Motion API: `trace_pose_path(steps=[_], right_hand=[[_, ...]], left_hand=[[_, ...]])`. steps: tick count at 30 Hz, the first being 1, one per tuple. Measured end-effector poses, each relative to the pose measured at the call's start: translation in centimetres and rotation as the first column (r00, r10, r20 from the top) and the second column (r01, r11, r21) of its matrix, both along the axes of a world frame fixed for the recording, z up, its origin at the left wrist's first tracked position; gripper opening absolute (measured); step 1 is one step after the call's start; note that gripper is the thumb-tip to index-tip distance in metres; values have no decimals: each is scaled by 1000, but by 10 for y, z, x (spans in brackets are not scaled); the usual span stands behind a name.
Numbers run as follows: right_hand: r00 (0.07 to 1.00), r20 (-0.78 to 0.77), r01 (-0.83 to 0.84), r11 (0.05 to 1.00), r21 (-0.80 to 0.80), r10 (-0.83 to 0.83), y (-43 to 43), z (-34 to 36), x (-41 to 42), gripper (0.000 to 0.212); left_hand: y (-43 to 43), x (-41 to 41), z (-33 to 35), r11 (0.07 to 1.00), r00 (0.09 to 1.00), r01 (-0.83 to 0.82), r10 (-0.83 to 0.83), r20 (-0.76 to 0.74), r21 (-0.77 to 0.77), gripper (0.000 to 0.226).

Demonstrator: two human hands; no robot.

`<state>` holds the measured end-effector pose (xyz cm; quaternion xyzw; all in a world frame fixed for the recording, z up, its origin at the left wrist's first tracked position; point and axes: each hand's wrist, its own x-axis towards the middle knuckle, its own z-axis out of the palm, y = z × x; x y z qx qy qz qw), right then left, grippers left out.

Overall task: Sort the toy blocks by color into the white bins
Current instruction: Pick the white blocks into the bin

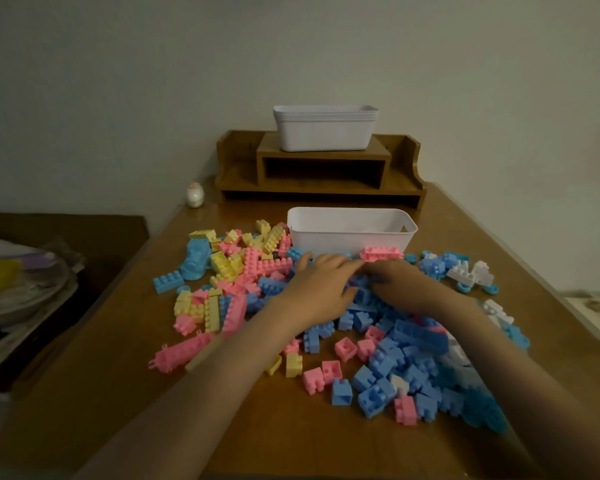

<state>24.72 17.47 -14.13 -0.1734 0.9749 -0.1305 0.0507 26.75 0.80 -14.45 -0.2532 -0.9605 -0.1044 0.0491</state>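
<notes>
Left hand [321, 283] and right hand [397, 284] touch blocks [420, 336] on the wooden table [136, 341].

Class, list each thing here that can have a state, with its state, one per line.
white bin: upright on table, no blocks visible inside
stacked bins: nested, upright on wooden shelf
toy blocks: unsorted, colours mixed on table
left hand: fingers spread, resting on blocks
right hand: on blocks, grip unclear

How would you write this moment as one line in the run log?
left hand: rests on blue blocks | right hand: on blue blocks, grip unclear | white bin: on table behind hands | stacked bins: on wooden shelf
</notes>
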Motion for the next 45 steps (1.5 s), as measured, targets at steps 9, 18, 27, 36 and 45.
trace_pose_path(steps=[9, 18, 27, 36, 45], right_hand=[[982, -29, 186, 982, -16, -186, 19, -3, -18, 40], [986, -9, 162, 976, -142, -165, 21, -4, -18, 33], [987, -64, 132, 970, -206, -148, 21, -2, -8, 31], [992, -83, 55, 929, -365, -92, 16, 4, -3, 23], [998, -31, -56, 988, -142, 52, 11, 1, 0, 18]], left_hand=[[-19, -21, -3, 971, 956, -201, 224, -191, 133, 28], [-21, -23, -2, 970, 975, -184, 200, -93, 160, 17], [-17, -19, -7, 987, 982, -158, 159, -98, 19, 10], [-14, -13, -5, 979, 962, -160, 184, -201, 126, 6], [-13, -9, -6, 991, 964, -93, 114, -242, 96, 25]])
